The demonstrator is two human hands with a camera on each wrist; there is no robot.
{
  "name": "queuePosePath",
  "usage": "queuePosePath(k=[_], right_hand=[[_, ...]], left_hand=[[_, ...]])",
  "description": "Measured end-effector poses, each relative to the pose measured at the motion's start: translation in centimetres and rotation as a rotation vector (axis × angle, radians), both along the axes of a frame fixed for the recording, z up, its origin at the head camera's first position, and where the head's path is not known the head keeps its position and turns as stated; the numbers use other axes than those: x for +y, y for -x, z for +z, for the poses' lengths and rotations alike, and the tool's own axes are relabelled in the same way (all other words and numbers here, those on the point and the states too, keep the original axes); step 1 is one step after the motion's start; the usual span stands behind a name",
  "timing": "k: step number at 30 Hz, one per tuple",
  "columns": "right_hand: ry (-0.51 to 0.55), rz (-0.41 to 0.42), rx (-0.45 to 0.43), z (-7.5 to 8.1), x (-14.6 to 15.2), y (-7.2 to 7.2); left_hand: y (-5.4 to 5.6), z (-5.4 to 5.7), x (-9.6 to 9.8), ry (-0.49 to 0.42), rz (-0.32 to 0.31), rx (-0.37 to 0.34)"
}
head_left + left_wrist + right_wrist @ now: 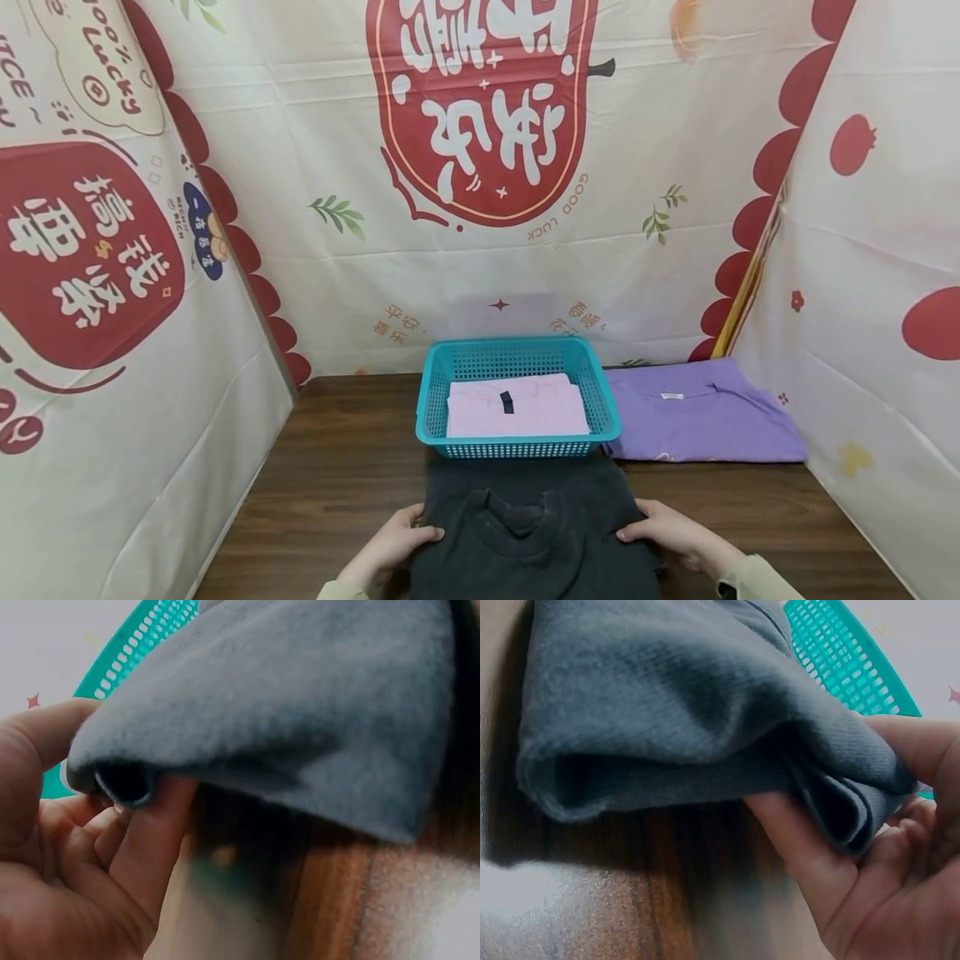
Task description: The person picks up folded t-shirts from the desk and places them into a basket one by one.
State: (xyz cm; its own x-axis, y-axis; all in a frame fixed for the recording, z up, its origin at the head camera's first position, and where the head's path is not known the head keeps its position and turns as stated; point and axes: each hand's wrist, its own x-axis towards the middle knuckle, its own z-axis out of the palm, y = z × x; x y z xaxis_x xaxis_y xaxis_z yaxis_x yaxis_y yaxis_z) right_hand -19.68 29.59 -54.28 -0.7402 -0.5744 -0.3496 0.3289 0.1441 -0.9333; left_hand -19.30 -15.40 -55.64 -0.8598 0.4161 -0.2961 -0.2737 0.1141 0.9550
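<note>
Dark shirt (534, 554), folded, lay at the basket's six o'clock, collar toward twelve. Left hand (393, 543) gripped its nine-o'clock edge, right hand (670, 531) its three—paired grip probably kept the layers aligned. Digits lay above and below the cloth; forearms entered from seven and five. Teal basket (517, 451) contained a pink garment (540, 412), presumably folded to fit—purple shirt (697, 429) at four o'clock.

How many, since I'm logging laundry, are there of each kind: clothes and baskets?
Clothes: 3 visible (dark shirt, pink garment, purple garment)
Basket: 1
Total: 4
</note>
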Motion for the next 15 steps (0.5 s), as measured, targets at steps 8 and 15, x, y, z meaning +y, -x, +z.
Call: queuePosePath(k=[8, 15], right_hand=[[0.02, 0.008, 0.07, 1.3, -0.2, -0.9], [0.053, -0.005, 0.063, 3.1, -0.2, -1.9]], left_hand=[[-0.7, 1.7, 0.2, -0.024, -0.037, 0.031], [-1.9, 3.5, 0.1, 0.031, -0.012, 0.064]])
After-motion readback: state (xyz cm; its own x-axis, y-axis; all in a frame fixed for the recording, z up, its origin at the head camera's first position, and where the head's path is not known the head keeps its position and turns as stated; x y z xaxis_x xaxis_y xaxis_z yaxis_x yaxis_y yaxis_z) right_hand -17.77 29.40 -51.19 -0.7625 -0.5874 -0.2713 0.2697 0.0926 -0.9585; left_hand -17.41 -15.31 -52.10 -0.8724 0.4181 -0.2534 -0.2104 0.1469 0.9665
